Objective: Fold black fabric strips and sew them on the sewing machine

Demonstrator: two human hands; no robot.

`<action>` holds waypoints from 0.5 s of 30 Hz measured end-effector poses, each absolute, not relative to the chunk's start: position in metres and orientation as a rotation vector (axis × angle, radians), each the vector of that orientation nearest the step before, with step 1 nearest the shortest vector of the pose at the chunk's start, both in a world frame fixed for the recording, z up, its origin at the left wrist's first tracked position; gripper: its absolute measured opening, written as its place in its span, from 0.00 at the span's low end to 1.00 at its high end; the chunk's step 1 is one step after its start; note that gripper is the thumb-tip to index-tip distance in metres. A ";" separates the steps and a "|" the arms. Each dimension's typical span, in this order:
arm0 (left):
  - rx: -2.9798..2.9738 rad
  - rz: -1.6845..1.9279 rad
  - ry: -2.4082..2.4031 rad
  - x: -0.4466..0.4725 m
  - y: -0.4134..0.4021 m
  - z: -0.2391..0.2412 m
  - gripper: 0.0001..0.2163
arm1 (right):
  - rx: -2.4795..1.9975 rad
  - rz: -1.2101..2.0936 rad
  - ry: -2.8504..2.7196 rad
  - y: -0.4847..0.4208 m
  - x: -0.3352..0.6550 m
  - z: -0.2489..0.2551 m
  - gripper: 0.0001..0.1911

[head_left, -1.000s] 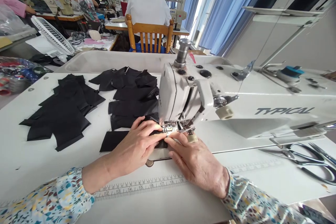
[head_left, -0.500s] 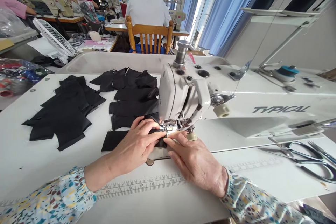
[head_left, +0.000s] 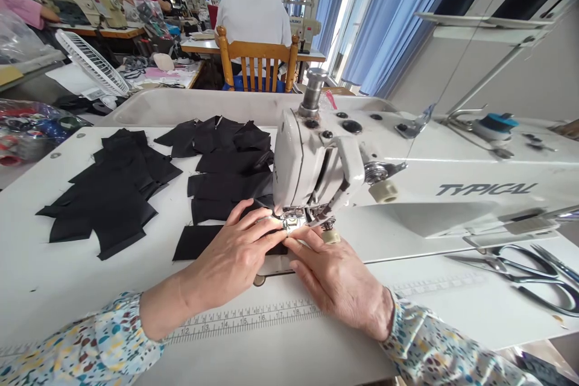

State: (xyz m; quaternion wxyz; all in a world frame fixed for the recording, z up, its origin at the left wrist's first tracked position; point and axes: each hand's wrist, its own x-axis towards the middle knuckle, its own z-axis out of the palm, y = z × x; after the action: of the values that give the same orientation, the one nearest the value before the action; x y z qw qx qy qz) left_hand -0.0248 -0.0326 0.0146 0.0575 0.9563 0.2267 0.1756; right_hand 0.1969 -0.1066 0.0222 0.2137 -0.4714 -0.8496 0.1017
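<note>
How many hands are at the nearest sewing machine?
2: the left hand on black fabric and the right hand beside it, both by the sewing machine's head. None seems hidden.

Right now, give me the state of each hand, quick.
Left hand: fingers laid over black fabric; whether it pinches cannot be told.
Right hand: fingertips at the same fabric; grip cannot be told.

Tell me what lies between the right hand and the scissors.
In the head view, white tabletop bearing a faint ruler scale lies between the right hand and the scissors.
</note>
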 end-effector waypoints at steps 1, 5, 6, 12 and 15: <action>2.894 0.516 0.683 -0.025 -0.033 0.014 0.23 | -1.310 0.283 -2.356 -0.107 0.197 0.022 0.19; 2.882 0.469 0.701 -0.026 -0.032 0.014 0.25 | -1.321 0.290 -2.356 -0.107 0.197 0.022 0.19; 2.880 0.465 0.704 -0.026 -0.032 0.014 0.26 | -1.324 0.296 -2.359 -0.107 0.197 0.022 0.19; 2.862 0.452 0.723 -0.027 -0.032 0.015 0.26 | -1.328 0.297 -2.363 -0.107 0.197 0.020 0.20; 2.851 0.455 0.724 -0.027 -0.031 0.015 0.26 | -1.338 0.285 -2.368 -0.107 0.198 0.019 0.20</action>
State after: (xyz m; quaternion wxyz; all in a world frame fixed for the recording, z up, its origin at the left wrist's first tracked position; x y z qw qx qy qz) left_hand -0.0267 -0.0308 0.0146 0.0824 0.9546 0.2425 0.1522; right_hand 0.1982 -0.1066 0.0191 0.2023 -0.4791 -0.8480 0.1021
